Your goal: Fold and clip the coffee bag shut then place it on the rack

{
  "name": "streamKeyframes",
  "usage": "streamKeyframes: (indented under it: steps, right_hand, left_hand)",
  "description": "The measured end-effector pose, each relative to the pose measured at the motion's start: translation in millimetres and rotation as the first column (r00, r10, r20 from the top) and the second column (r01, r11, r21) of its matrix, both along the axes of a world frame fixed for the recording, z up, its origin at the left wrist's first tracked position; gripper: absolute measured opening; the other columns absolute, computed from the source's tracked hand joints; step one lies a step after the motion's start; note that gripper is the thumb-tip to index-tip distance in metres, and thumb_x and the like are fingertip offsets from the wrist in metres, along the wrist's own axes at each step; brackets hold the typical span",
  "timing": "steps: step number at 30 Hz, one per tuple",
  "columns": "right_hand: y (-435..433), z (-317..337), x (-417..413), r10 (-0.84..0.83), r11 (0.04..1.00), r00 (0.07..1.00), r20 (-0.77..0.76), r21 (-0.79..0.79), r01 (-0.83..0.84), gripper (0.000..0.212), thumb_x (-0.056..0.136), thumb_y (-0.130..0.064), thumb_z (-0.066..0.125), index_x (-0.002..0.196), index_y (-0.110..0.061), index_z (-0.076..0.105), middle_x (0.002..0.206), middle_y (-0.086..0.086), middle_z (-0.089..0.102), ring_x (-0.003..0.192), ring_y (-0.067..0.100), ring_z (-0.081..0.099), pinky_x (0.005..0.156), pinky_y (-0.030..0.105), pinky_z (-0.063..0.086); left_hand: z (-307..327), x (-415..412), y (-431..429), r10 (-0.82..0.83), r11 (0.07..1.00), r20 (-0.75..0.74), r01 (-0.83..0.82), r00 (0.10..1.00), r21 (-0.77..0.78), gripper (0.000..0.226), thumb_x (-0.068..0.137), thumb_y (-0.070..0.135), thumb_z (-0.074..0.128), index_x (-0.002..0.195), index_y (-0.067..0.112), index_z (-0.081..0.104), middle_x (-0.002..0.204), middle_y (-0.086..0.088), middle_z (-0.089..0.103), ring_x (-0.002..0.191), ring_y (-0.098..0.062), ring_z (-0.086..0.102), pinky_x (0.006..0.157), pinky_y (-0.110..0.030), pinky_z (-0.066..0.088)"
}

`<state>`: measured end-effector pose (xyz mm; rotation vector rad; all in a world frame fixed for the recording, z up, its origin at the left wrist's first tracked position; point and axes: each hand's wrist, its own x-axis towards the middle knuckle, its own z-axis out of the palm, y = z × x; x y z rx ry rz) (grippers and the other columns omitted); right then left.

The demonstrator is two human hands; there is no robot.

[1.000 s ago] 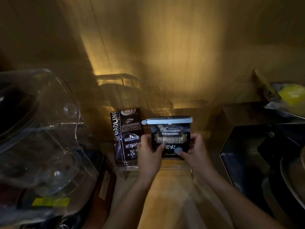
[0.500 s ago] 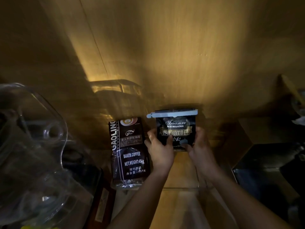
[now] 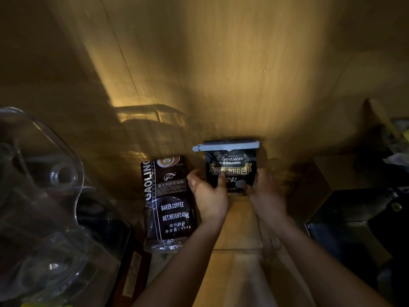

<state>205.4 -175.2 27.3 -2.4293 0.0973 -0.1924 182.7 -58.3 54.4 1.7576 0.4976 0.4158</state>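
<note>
A small black coffee bag (image 3: pixel 231 165) with "Treasure Blue Mountain" in gold print stands upright against the wooden wall. A pale blue clip (image 3: pixel 225 146) runs across its folded top. My left hand (image 3: pixel 209 196) grips the bag's lower left edge, thumb on its front. My right hand (image 3: pixel 266 193) grips the lower right edge. The bag stands at the back of a clear rack (image 3: pixel 238 248), whose front rim shows between my forearms.
A taller dark "Gaoling" coffee bag (image 3: pixel 169 202) stands just left of my left hand. A large clear plastic container (image 3: pixel 39 196) fills the left side. A dark metal box (image 3: pixel 358 218) sits at the right. The wooden wall rises behind.
Both hands have carried the clipped bag farther back, up to the wall. The view has shifted forward and to the left.
</note>
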Motion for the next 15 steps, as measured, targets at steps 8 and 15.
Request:
streamKeyframes:
  steps: [8,15]
  right_hand:
    - [-14,42,-17,0.063,0.998,0.998,0.000,-0.009,-0.063,0.018,0.085,-0.029,0.056,0.085,-0.011,0.058,0.098,0.009,0.055,0.084,0.024,0.052,0.066,0.032,0.039]
    - [-16,125,-29,0.190,0.981,0.980,0.057,-0.060,-0.187,0.050,0.084,-0.038,0.055,0.128,-0.017,0.040,0.137,0.008,0.042,0.122,0.026,0.040,0.096,0.043,0.037]
  left_hand:
    - [31,-20,15,-0.118,0.960,0.097,0.089,0.988,0.264,0.042,0.084,0.047,0.053,0.111,0.015,0.053,0.114,-0.007,0.058,0.111,-0.025,0.051,0.092,-0.042,0.046]
    - [90,-29,41,-0.242,0.747,0.091,0.126,0.966,0.653,0.058,0.081,0.063,0.041,0.129,0.030,0.034,0.132,-0.004,0.047,0.121,-0.023,0.042,0.095,-0.045,0.040]
